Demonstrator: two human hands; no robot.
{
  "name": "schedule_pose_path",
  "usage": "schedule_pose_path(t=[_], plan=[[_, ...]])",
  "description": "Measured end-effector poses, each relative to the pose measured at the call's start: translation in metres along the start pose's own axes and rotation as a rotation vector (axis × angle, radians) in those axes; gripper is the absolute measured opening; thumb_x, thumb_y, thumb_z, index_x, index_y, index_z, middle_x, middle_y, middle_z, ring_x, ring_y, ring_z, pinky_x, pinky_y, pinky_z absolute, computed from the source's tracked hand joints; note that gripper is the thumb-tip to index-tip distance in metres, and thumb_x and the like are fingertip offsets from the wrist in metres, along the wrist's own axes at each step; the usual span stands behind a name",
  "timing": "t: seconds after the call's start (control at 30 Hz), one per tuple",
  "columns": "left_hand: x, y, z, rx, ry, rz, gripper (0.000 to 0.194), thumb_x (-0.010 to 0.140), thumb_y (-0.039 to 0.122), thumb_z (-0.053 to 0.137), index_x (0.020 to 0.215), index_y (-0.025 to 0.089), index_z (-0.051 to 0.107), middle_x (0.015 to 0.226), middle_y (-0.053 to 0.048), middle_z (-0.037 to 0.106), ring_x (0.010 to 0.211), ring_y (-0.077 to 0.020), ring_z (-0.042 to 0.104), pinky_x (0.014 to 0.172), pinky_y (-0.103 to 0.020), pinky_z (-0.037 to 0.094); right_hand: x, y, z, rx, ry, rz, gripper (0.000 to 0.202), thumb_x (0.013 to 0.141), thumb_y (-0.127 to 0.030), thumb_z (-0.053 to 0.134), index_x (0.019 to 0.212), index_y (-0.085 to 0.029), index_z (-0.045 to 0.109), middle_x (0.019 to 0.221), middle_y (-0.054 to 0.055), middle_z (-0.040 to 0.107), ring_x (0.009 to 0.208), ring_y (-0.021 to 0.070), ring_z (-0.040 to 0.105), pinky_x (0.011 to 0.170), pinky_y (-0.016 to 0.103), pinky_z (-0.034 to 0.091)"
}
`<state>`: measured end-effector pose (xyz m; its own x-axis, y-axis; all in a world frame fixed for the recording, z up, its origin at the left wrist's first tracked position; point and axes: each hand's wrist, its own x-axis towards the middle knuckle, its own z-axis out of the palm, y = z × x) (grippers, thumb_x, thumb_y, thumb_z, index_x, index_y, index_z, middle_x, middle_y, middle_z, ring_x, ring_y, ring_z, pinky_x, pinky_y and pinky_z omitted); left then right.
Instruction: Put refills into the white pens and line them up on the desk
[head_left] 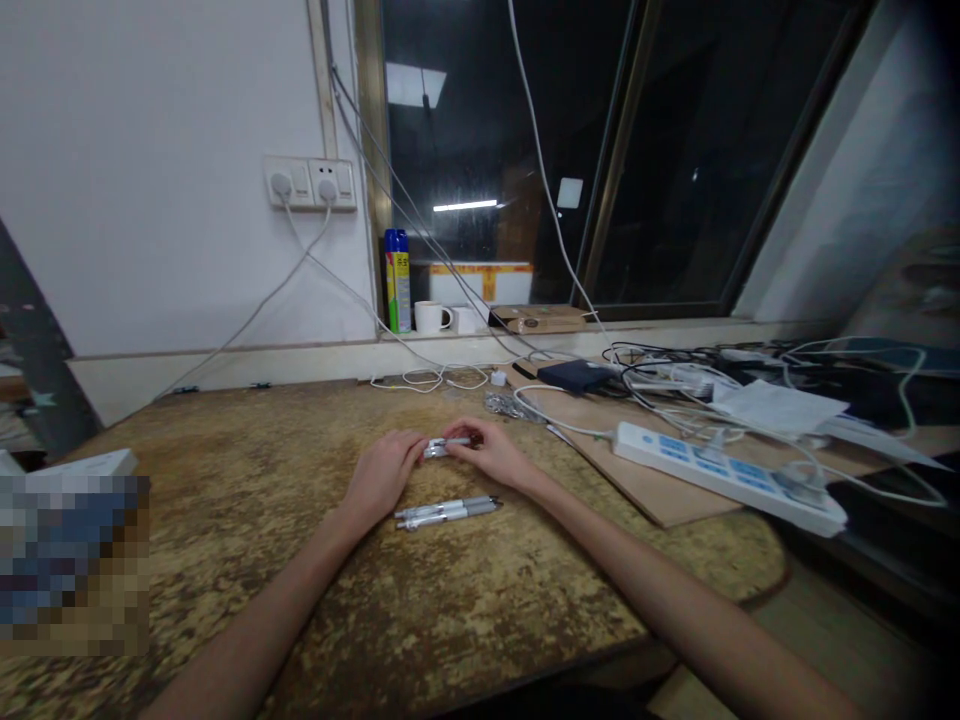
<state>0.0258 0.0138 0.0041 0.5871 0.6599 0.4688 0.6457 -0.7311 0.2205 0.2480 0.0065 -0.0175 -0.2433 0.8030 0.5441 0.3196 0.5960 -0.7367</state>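
Note:
My left hand point(386, 474) and my right hand point(491, 452) meet over the table, their fingers closed on the two ends of a pen point(437, 448). It has a clear and white barrel and lies roughly level between them; its ends are partly hidden by my fingers. Closer to me, a pair of similar pens point(448, 511) lies side by side on the worn tabletop point(420, 610), with grey grips and dark tips pointing right.
On the right, a white power strip point(727, 478) and tangled cables rest by a brown board point(637, 480). A small clear plastic bag point(514, 405) lies behind my right hand. A mug point(430, 317) and spray can point(398, 282) stand on the sill. A blurred patch covers the left edge.

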Motion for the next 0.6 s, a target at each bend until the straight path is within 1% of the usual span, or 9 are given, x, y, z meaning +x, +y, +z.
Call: schedule_pose_path(t=[0.07, 0.13, 0.2, 0.27, 0.33, 0.43, 0.6], plan=[[0.000, -0.002, 0.002, -0.023, 0.005, -0.001, 0.034, 0.107, 0.033, 0.039, 0.106, 0.020, 0.071, 0.107, -0.007, 0.073, 0.100, -0.0243, 0.064, 0.089, -0.036, 0.047, -0.001, 0.000, -0.003, 0.005, 0.022, 0.006, 0.023, 0.084, -0.034, 0.073, 0.100, -0.018, 0.072, 0.097, 0.006, 0.074, 0.088, 0.0195, 0.068, 0.081, 0.032, 0.053], [0.000, -0.005, 0.005, -0.067, 0.020, 0.019, 0.031, 0.106, 0.032, 0.041, 0.114, 0.022, 0.070, 0.111, -0.007, 0.073, 0.104, -0.0242, 0.063, 0.094, -0.037, 0.047, -0.001, -0.001, -0.005, 0.043, 0.049, 0.019, 0.022, 0.082, -0.034, 0.074, 0.097, -0.017, 0.073, 0.097, 0.006, 0.073, 0.089, 0.0195, 0.067, 0.083, 0.032, 0.053], [0.001, -0.007, 0.007, -0.125, 0.034, 0.053, 0.031, 0.105, 0.031, 0.043, 0.122, 0.024, 0.068, 0.116, -0.006, 0.071, 0.108, -0.0237, 0.063, 0.097, -0.037, 0.046, -0.001, -0.001, -0.005, 0.087, 0.062, 0.048, 0.023, 0.082, -0.035, 0.073, 0.097, -0.017, 0.074, 0.098, 0.006, 0.073, 0.089, 0.0193, 0.067, 0.083, 0.032, 0.053], [0.001, -0.008, 0.007, -0.183, 0.051, 0.087, 0.031, 0.105, 0.029, 0.043, 0.125, 0.025, 0.067, 0.118, -0.006, 0.070, 0.110, -0.0233, 0.062, 0.100, -0.038, 0.046, -0.001, -0.002, -0.006, 0.124, 0.074, 0.081, 0.024, 0.083, -0.036, 0.072, 0.098, -0.018, 0.075, 0.098, 0.006, 0.074, 0.087, 0.0190, 0.067, 0.082, 0.031, 0.052], [0.002, -0.008, 0.005, -0.224, 0.074, 0.098, 0.031, 0.104, 0.028, 0.044, 0.124, 0.026, 0.067, 0.118, -0.006, 0.070, 0.111, -0.0234, 0.062, 0.101, -0.039, 0.046, 0.000, -0.001, -0.007, 0.150, 0.097, 0.107, 0.025, 0.083, -0.037, 0.071, 0.099, -0.019, 0.075, 0.098, 0.006, 0.075, 0.086, 0.0189, 0.066, 0.080, 0.031, 0.051], [0.001, -0.007, 0.001, -0.238, 0.099, 0.072, 0.030, 0.103, 0.029, 0.046, 0.122, 0.025, 0.069, 0.116, -0.007, 0.070, 0.110, -0.0243, 0.062, 0.101, -0.040, 0.047, 0.001, -0.002, -0.010, 0.158, 0.144, 0.127, 0.025, 0.082, -0.037, 0.070, 0.098, -0.020, 0.075, 0.097, 0.005, 0.075, 0.084, 0.0181, 0.065, 0.078, 0.029, 0.049], [-0.001, -0.007, -0.004, -0.248, 0.151, 0.034, 0.028, 0.102, 0.030, 0.048, 0.118, 0.022, 0.070, 0.117, -0.008, 0.070, 0.111, -0.0251, 0.062, 0.101, -0.040, 0.046, 0.003, -0.009, -0.014, 0.164, 0.233, 0.162, 0.021, 0.080, -0.034, 0.068, 0.095, -0.020, 0.074, 0.087, 0.003, 0.073, 0.081, 0.0185, 0.064, 0.078, 0.030, 0.048]])
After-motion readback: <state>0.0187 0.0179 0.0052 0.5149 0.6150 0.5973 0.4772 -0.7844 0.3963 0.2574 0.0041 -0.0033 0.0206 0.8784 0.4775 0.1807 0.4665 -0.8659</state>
